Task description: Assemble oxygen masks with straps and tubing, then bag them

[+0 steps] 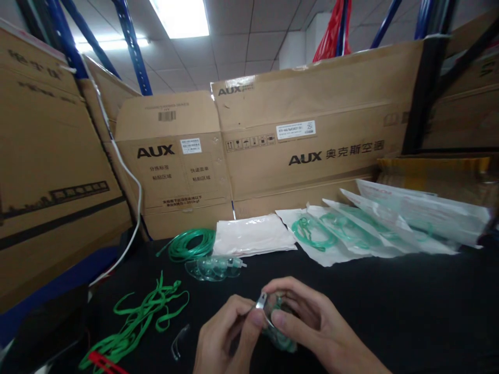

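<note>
At the front of the table, my left hand [233,332] pinches a small shiny metal strip [261,301] between thumb and fingers. My right hand [312,317] is closed around a clear greenish plastic mask [284,340], its thumb pressed near the rim. The strip meets the mask's upper edge; whether it is fixed there I cannot tell. Part of the mask is hidden by my fingers. To the left of my hands lies a curved clear plastic piece [179,343]. Just beyond them rests a row of nested clear masks [216,267].
Green elastic straps [144,311] and a red object [105,362] lie at left. Behind are coiled green tubing [193,244], a stack of white pouches [253,236] and several filled pouches [343,234]. Cardboard panels [257,171] wall the back; a white cable [136,208] hangs at left.
</note>
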`<state>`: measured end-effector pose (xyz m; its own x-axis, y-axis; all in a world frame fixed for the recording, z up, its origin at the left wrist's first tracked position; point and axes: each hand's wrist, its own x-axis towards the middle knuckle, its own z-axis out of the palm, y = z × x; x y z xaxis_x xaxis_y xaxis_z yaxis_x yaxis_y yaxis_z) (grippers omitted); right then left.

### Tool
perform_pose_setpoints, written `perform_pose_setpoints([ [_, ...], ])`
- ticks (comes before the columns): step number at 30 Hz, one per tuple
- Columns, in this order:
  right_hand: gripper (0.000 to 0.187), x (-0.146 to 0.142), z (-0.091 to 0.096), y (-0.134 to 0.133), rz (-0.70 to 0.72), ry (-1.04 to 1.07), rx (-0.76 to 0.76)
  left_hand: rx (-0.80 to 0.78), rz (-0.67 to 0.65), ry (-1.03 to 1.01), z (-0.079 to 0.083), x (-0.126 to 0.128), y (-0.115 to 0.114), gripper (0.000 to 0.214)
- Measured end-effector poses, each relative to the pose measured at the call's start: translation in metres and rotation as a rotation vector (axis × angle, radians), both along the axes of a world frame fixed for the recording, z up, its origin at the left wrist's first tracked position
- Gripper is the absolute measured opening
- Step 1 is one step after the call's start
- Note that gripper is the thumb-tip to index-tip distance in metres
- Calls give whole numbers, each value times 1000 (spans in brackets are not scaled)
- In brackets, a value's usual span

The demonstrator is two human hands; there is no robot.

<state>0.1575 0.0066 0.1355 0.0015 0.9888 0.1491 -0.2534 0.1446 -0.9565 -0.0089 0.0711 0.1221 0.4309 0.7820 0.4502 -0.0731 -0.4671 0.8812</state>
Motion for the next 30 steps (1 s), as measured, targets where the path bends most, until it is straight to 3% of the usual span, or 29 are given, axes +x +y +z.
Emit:
perform_pose_setpoints([
  [5, 45, 0, -7, 2, -46, 159, -85, -77, -136, 34, -1, -4, 7, 28],
  [10, 38, -1, -7, -2, 45, 309, -109, -192, -121, -44, 2, -6, 6, 29],
  [15, 39, -3, -9, -1, 47, 345, -83, -127, -214, 31, 3, -8, 8, 23],
  [30, 23, -2, -5, -5, 61, 326, -49, -36, -124, 115, 9, -14, 4, 22],
])
